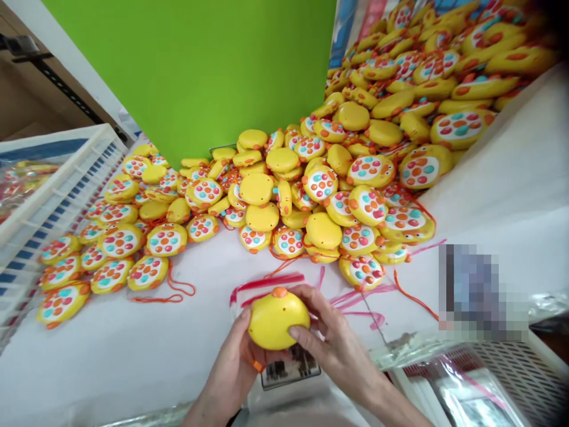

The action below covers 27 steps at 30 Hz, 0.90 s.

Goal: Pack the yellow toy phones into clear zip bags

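1. Yellow toy (276, 320) — round, plain back up, orange nub on top — sits low at centre, above the white table (111, 356).
2. Left hand (231, 367) cups it from below.
3. Right hand (338, 344) grips its right side — fingers pressed on.
4. Toy pile (311, 178) lies beyond.

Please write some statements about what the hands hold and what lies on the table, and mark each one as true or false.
1. Both hands hold one yellow toy. True: left hand and right hand grip it together.
2. The held toy shows its dotted face to the camera. False: its plain yellow back shows.
3. A big pile of yellow toys lies behind the hands. True.
4. The board behind the pile is blue. False: the board is green.
5. A white crate stands on the left. True.
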Motion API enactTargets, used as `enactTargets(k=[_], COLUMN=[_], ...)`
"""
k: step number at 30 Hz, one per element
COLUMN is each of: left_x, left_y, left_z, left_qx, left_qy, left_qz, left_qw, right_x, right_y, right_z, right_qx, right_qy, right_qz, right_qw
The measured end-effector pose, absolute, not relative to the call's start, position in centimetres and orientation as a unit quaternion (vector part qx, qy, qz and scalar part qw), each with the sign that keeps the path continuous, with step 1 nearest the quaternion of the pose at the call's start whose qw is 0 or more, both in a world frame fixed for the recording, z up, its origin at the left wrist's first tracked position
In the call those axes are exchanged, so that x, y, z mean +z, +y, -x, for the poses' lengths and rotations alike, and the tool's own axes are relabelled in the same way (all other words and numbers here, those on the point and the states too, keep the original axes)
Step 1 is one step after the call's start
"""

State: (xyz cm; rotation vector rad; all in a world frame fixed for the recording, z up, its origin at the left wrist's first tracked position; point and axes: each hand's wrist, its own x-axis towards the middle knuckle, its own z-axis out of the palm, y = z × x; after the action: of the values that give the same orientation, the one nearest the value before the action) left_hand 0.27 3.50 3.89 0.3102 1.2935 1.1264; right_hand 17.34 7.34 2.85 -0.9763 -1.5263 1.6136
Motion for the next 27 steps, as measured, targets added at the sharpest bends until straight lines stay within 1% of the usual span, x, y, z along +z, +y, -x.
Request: enactTargets(k=[1,3,4,5,7,9,10,12,15,17,19,22,24,27], left_x=[3.9,3.8,3.7,3.7,3.6,3.6,3.6,4.0,4.8,5.3,5.5,5.3,5.2,5.8], left_y=[3.2,2.4,2.0,1.7,1.5,2.0,2.5,3.6,4.9,5.2,5.3,5.0,4.5,3.3], left_z=[0.3,1.6,2.1,2.4,2.3,1.4,0.9,0.1,-0.6,-0.6,-0.4,1.0,2.5,4.8], left_qx=[0.488,0.451,0.427,0.405,0.39,0.398,0.396,0.381,0.368,0.4,0.429,0.416,0.405,0.373], left_qy=[0.609,0.7,0.726,0.732,0.708,0.686,0.683,0.671,0.621,0.596,0.587,0.615,0.654,0.71], left_qz=[-0.209,-0.363,-0.426,-0.477,-0.549,-0.57,-0.568,-0.55,-0.493,-0.443,-0.406,-0.375,-0.384,-0.432], left_qw=[0.589,0.418,0.332,0.269,0.214,0.215,0.234,0.319,0.485,0.538,0.554,0.555,0.511,0.413], right_x=[2.9,3.0,3.1,3.2,3.4,3.5,3.5,3.5,3.4,3.6,4.5,6.2,7.0,6.6], right_y=[7.6,8.2,8.5,8.7,9.0,8.7,8.5,7.8,7.2,7.4,8.3,10.6,12.0,12.7], right_z=[-17.4,-17.7,-17.9,-18.0,-18.2,-18.3,-18.3,-18.3,-18.4,-18.4,-18.4,-18.5,-18.6,-18.6], right_qx=[0.59,0.508,0.471,0.445,0.417,0.42,0.425,0.441,0.474,0.509,0.534,0.535,0.549,0.579], right_qy=[-0.604,-0.64,-0.657,-0.674,-0.7,-0.713,-0.717,-0.722,-0.712,-0.694,-0.667,-0.618,-0.584,-0.551], right_qz=[0.392,0.421,0.432,0.438,0.44,0.431,0.424,0.407,0.399,0.398,0.398,0.414,0.414,0.425], right_qw=[0.366,0.395,0.399,0.394,0.376,0.359,0.355,0.345,0.331,0.318,0.333,0.4,0.431,0.424])
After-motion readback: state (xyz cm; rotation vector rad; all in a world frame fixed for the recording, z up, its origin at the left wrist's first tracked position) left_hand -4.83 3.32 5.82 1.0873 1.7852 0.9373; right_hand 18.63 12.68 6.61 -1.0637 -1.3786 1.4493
